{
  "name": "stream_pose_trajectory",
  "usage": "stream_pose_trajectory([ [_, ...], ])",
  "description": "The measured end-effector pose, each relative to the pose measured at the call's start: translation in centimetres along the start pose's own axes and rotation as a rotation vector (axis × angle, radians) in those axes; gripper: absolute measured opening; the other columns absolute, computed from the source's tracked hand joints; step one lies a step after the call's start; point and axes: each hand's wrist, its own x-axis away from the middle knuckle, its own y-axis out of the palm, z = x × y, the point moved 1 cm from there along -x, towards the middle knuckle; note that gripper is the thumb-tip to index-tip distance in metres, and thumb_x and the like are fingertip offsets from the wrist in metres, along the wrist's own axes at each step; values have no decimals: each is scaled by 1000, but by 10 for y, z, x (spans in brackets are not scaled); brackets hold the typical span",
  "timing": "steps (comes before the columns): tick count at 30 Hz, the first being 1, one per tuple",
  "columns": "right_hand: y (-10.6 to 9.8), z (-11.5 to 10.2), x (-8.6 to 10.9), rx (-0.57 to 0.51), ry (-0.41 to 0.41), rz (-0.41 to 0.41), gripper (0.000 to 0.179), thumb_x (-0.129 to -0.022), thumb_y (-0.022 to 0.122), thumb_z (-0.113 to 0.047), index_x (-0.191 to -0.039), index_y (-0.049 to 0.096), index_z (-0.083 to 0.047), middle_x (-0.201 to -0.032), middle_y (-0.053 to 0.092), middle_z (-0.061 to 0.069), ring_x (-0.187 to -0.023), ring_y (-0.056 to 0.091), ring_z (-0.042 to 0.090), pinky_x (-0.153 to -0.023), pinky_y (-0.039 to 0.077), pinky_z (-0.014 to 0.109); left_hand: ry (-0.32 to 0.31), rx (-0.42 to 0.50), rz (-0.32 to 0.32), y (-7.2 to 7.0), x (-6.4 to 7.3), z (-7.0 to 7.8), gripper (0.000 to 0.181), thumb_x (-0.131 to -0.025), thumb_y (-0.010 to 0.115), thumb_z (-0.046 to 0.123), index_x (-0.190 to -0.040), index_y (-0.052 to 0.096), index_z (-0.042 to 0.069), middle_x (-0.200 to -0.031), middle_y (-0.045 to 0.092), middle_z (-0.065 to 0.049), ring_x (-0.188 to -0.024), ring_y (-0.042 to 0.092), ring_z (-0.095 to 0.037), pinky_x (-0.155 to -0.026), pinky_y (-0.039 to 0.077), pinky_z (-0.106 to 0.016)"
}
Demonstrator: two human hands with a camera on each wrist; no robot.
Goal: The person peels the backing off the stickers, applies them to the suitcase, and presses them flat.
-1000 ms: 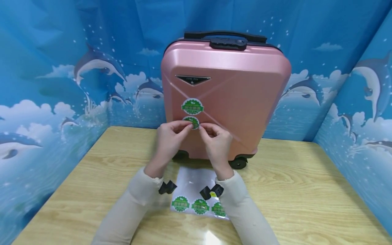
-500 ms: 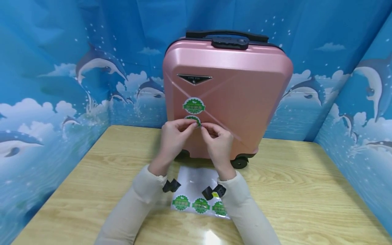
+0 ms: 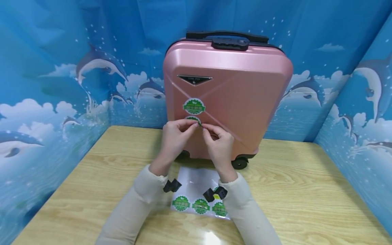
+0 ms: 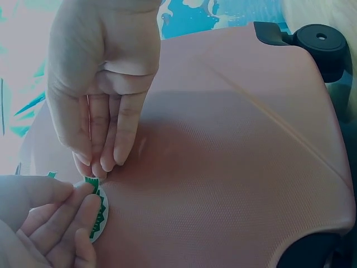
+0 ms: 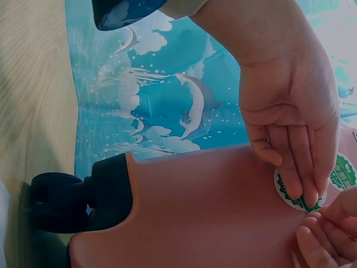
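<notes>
A pink suitcase (image 3: pixel 232 98) stands upright on the table, with a round green-and-white sticker (image 3: pixel 194 106) flat on its front. Just under that one, a second round sticker (image 3: pixel 194 118) lies against the shell, partly covered by fingers. My left hand (image 3: pixel 175 137) pinches this lower sticker, its fingers lying over the near side. Thumb and forefinger of my right hand (image 3: pixel 219 144) pinch the sticker's right edge. In the left wrist view, a bit of the green sticker (image 4: pixel 101 215) shows between the two hands' fingertips. The right wrist view shows its white rim (image 5: pixel 281 187) against the shell.
A clear sheet (image 3: pixel 196 178) with several green stickers along its near edge lies on the wooden table (image 3: pixel 300 190) below my wrists. Behind the suitcase hangs a blue dolphin-print curtain (image 3: pixel 137 41). The suitcase has black wheels (image 3: pixel 240 163) and a black top handle (image 3: pixel 226 34).
Both hands have shifted slightly right in the head view, along with the suitcase, as the view moved. The lower sticker, held between both hands, is now more covered by fingers.
</notes>
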Motion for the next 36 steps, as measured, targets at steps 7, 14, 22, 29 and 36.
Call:
stream_pose_trajectory([
  [7, -3, 2, 0, 18, -2, -17, 13, -86, 65, -5, -95, 74, -1, -91, 72, 11, -75, 68, 18, -67, 54, 22, -12, -9, -8, 1, 0, 1, 15, -87, 69, 17, -96, 75, 7, -93, 73, -5, -76, 67, -11, -64, 54, -27],
  [14, -6, 4, 1, 35, -20, -29, 13, -86, 66, -5, -95, 73, 0, -91, 72, 11, -74, 68, 18, -67, 55, 24, -18, -7, -14, 2, 1, 1, 15, -87, 69, 17, -96, 75, 7, -91, 73, -5, -75, 67, -12, -62, 53, -26],
  [22, -17, 8, 2, 27, -23, -46, 12, -85, 65, -3, -94, 73, 0, -89, 72, 12, -75, 69, 21, -67, 54, 21, 7, -12, -23, 3, 3, -1, 15, -86, 70, 16, -96, 75, 7, -89, 73, -5, -74, 68, -12, -62, 53, -26],
  [29, -38, 13, 9, 87, 20, -86, 12, -83, 68, -3, -94, 74, -2, -90, 72, 10, -76, 67, 18, -67, 50, 14, 13, -4, -24, 2, 6, -7, 14, -85, 71, 15, -95, 75, 6, -88, 73, -6, -72, 67, -12, -60, 53, -24],
  [36, -62, 24, 25, 142, 63, -189, 12, -84, 68, -3, -95, 73, -2, -91, 72, 8, -75, 65, 14, -65, 50, 15, 13, -9, -47, 1, 13, -11, 14, -85, 71, 15, -95, 75, 7, -88, 73, -5, -72, 67, -11, -58, 50, -20],
])
